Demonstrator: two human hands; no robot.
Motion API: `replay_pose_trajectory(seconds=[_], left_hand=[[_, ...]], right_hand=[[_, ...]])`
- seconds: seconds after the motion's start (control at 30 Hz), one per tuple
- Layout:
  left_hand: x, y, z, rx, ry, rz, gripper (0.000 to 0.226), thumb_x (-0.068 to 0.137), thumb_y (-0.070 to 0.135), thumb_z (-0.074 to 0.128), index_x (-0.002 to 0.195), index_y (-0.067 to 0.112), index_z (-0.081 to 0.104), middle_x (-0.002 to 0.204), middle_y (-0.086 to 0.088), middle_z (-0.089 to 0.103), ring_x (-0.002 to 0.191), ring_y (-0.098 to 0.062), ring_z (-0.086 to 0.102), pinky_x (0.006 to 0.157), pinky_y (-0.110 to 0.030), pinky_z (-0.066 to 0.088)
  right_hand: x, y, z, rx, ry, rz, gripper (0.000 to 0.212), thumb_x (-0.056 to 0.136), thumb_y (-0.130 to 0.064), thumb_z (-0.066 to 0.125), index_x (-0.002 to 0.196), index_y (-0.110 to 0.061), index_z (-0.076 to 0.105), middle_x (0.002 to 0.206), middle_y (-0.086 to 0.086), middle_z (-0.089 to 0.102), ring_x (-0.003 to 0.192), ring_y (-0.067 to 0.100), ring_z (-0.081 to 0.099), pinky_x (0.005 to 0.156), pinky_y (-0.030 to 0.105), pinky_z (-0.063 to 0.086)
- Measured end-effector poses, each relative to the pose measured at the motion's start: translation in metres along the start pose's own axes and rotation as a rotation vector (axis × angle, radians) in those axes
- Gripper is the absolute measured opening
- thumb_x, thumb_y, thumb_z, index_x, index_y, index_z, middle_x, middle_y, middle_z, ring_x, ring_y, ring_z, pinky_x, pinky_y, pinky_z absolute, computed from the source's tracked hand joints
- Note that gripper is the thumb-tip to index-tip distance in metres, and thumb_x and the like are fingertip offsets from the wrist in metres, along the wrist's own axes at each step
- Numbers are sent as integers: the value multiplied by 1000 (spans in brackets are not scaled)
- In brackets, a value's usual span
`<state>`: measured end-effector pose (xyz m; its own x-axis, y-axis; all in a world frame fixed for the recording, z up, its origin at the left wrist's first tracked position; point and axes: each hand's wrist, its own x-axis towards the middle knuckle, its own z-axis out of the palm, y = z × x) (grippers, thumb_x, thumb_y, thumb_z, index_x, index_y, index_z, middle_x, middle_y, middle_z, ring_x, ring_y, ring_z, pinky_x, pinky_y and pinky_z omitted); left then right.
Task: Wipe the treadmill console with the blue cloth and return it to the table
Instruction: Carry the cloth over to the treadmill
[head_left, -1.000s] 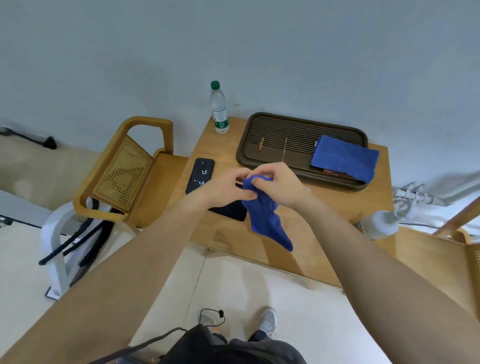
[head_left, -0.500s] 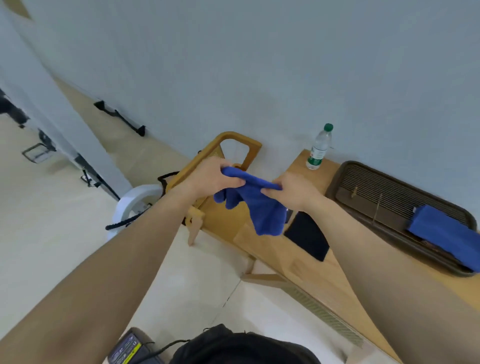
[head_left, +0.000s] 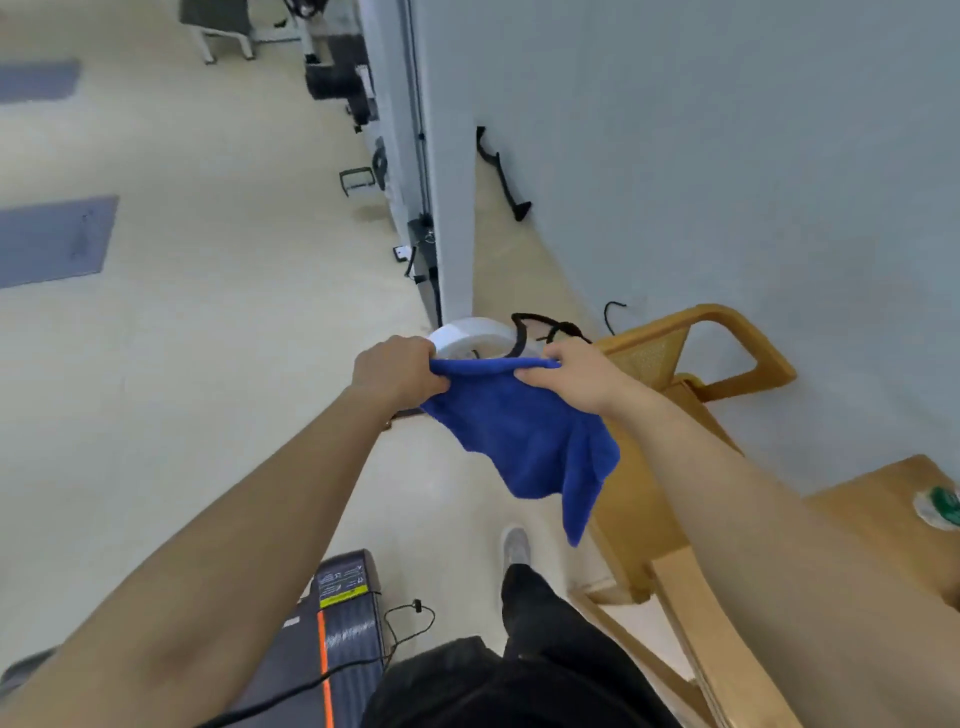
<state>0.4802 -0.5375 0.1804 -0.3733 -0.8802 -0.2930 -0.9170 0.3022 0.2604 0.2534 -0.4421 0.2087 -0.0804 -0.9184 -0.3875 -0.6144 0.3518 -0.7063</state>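
Between left hand (head_left: 397, 371) and right hand (head_left: 569, 376), blue cloth (head_left: 524, 441) stretches sideways, seemingly one corner drooping.

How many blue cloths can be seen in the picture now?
1. The blue cloth hangs in the air, held along its top edge by the left hand and right hand. Others may lie outside the view.

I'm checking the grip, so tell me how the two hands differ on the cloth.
The left hand is a closed fist bunching one top corner of the blue cloth; the right hand pinches the other corner, thumb lying along the edge. The cloth hangs mostly below the right hand, not the left. Both hold it in the air.
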Motion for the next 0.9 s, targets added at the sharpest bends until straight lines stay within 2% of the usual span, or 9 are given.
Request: replay_pose_trajectory(seconds=[0.13,0.27,0.43,0.53,0.63,0.73,0.83,0.9], left_hand=[[21,-67,-4,-253,-18,-183,18,81,20,58,65,18,50,65,0,58,63,-23,54,57,-29,41],[32,-126,-24,-581,69,-359,25,86,13,58,65,15,45,65,0,51,62,-20,47,57,-28,38],[21,-191,-47,-830,321,-574,5,94,13,54,92,17,53,82,-1,65,72,-17,58,59,-27,42],[8,-226,-59,-930,461,-731,14,95,13,46,105,16,56,94,0,66,81,-14,60,62,-26,43],[-9,-264,-71,-953,474,-807,17,89,10,39,88,8,56,81,-3,64,72,-22,55,65,-27,43],[-32,-303,-76,-1048,484,-884,18,89,15,41,77,11,54,64,-8,65,59,-14,58,63,-24,46],[-53,-357,-71,-1094,576,-992,20,90,29,50,79,13,55,68,-5,54,64,-19,49,62,-26,43],[-74,-394,-65,-1126,641,-1082,22,89,33,52,79,14,54,71,-4,53,65,-19,48,63,-30,44]], right_hand=[[82,-51,27,-72,-214,-95,42,92,-37,65,60,-22,44,51,-12,43,49,8,42,52,23,34],[160,-106,52,-122,-371,-187,33,91,-42,63,74,-14,53,67,-1,47,60,15,45,59,27,35],[234,-184,93,-201,-486,-305,36,95,-38,55,69,-15,43,66,1,43,60,19,39,60,32,31],[262,-237,129,-210,-536,-389,36,91,-33,54,65,-18,35,65,3,36,62,22,33,61,34,27],[281,-289,177,-240,-643,-462,34,89,-33,53,64,-20,33,63,0,34,62,22,32,62,35,27],[291,-339,234,-338,-783,-537,35,90,-35,52,63,-20,36,62,-3,36,63,21,36,62,34,30],[297,-390,299,-426,-882,-598,33,91,-37,55,66,-19,45,66,-1,47,63,20,45,62,31,37],[294,-423,344,-487,-940,-644,32,92,-39,55,68,-18,48,69,0,50,65,21,48,63,32,39]])
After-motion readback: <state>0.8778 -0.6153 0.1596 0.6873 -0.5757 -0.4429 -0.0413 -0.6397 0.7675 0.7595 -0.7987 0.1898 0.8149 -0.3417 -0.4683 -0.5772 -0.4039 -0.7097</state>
